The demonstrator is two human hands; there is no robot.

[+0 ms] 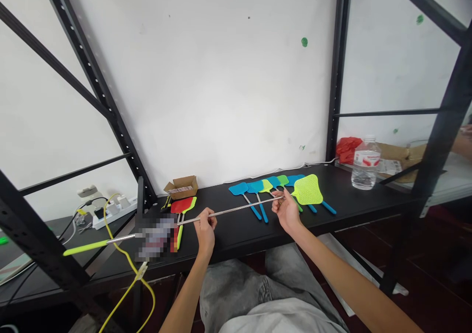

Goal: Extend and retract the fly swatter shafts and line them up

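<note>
A long telescopic fly swatter (243,206) with a yellow-green mesh head and handle stretches sideways across my front. My left hand (205,228) is closed around its metal rod near the middle. Close below the head, my right hand (286,211) pinches the same rod. Behind the rod, several blue fly swatters (239,189) lie on the black shelf (224,244), with yellow-green and green ones among them. To the left of my left hand lie a red fly swatter (180,205) and a yellow-green one. A blurred patch hides part of the rod and whatever lies there.
An open cardboard box (180,187) stands at the back left. A water bottle (365,164) and a red plastic bag (348,149) are at the right. On the left are a power strip (116,212), a hanging yellow cable (130,261) and black rack posts (118,126).
</note>
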